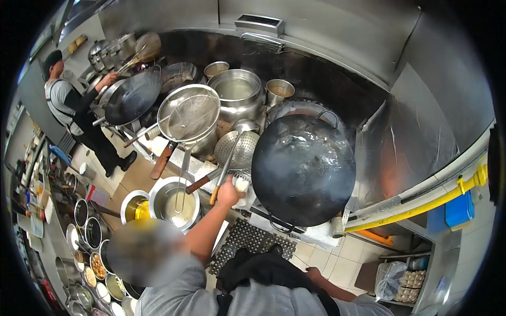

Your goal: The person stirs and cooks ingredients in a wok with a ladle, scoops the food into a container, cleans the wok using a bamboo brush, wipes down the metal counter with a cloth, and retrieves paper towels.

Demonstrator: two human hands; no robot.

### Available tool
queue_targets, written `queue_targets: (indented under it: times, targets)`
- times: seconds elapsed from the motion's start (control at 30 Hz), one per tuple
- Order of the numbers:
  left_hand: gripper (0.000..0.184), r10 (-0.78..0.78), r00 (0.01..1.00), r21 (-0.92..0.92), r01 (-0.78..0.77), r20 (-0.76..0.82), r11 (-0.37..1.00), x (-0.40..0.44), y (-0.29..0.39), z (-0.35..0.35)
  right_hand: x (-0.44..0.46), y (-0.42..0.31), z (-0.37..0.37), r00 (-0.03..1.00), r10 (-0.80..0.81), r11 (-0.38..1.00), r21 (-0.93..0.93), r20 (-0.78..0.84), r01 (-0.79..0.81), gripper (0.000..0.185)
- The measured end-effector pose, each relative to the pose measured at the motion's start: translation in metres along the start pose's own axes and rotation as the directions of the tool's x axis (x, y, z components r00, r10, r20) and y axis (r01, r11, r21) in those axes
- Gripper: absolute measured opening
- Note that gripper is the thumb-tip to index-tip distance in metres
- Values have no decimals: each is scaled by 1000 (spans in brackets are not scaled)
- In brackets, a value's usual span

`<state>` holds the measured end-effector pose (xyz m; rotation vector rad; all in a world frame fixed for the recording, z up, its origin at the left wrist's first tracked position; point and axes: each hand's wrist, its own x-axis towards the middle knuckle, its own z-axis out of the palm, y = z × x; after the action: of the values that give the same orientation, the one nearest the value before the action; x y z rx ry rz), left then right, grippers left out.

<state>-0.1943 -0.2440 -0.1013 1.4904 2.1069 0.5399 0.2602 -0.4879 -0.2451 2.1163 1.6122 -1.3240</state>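
Observation:
My left hand [229, 194] reaches forward with curled fingers, right beside the wooden handle of a ladle [230, 152] and a small white item [242, 185] that may be a cloth. Which of them it grips, I cannot make out. The ladle's bowl lies behind a perforated skimmer [236, 149], which has a dark wooden handle. A large black wok [303, 168] sits on the burner to the right, steaming, with something shiny in it. Down by my right side hangs my right hand [314, 275], away from the cookware; its fingers are mostly hidden.
A mesh strainer [188, 113] rests on a pot. Pots of yellow liquid [138, 206] and pale liquid [176, 204] stand at left. A co-worker [74, 105] holds a handle by another wok [133, 97]. A yellow pipe [416, 203] runs along the right. A blurred round shape [147, 252] covers the lower left.

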Motion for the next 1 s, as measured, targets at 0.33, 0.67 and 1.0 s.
queue_targets:
  times: [0.33, 0.67, 1.0]
  targets:
    - [64, 351, 846, -45, -401, -402, 915, -99, 4, -17, -119, -275, -108, 586, -723, 679, -222, -366, 699, 35]
    - [55, -270, 926, -218, 330, 264, 918, -378, -111, 62, -80, -277, -119, 216, -959, 283, -540, -184, 793, 20]
    - [56, -849, 500, -449, 807, 171, 384, -594, -68, 177, -118, -279, -116, 319, -943, 208, -582, 94, 786, 61]
